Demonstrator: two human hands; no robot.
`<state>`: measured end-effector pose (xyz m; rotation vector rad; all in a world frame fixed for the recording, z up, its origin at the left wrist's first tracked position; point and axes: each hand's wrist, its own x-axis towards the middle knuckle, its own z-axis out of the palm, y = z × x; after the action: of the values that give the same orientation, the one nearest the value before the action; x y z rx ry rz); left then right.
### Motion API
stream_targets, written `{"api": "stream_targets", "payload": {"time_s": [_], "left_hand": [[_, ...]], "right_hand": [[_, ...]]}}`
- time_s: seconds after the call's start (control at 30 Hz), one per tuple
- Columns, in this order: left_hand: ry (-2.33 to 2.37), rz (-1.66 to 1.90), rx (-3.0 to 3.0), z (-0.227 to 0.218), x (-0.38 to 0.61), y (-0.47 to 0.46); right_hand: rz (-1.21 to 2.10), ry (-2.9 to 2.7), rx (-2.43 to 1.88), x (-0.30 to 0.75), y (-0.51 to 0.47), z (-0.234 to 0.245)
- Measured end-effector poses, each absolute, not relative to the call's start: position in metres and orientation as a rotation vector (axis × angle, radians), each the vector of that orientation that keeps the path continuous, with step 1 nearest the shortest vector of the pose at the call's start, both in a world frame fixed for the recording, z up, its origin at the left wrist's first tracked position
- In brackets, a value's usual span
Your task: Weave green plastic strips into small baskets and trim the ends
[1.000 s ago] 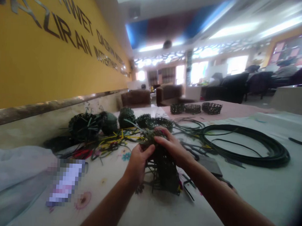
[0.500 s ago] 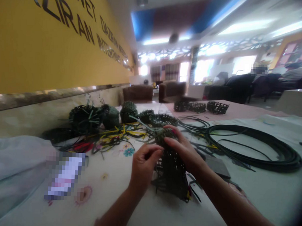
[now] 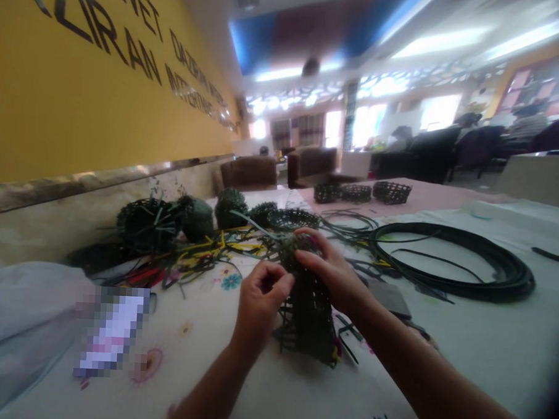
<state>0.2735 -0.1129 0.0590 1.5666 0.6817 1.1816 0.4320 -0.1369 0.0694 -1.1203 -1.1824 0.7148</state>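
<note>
A dark green woven basket [image 3: 309, 319] stands on the tablecloth in front of me, narrow and with open gaps in its weave. My right hand [image 3: 326, 264] grips its upper part, thumb on the near side and fingers over the top. At the basket's left side, my left hand [image 3: 264, 289] is closed in a pinch, thumb against forefinger; what lies between the fingertips is hidden or too small to tell. A pale loose strip [image 3: 253, 222] sticks out to the upper left from the basket's top.
A coil of dark green strip [image 3: 512, 287] lies at right. Several woven baskets [image 3: 149, 222] stand at back left, more [image 3: 391, 192] on the pink cloth behind. Yellow and green strip scraps [image 3: 208, 246] are scattered between. A grey flat block [image 3: 391, 299] lies beside my right forearm.
The whole view has shifted slightly, so things sit a little further left. Both hands keep nearly the same place at the basket; the left fingers have hardly moved.
</note>
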Motion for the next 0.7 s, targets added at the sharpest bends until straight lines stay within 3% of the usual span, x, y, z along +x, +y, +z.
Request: {"api": "stream_targets", "payload": {"time_s": [0.7], "left_hand": [[0.745,1.328,1.506,0.0539,0.2801,-0.1150]], "right_hand": [[0.765,-1.161,-1.071,0.4303,-0.1406,0.0675]]}}
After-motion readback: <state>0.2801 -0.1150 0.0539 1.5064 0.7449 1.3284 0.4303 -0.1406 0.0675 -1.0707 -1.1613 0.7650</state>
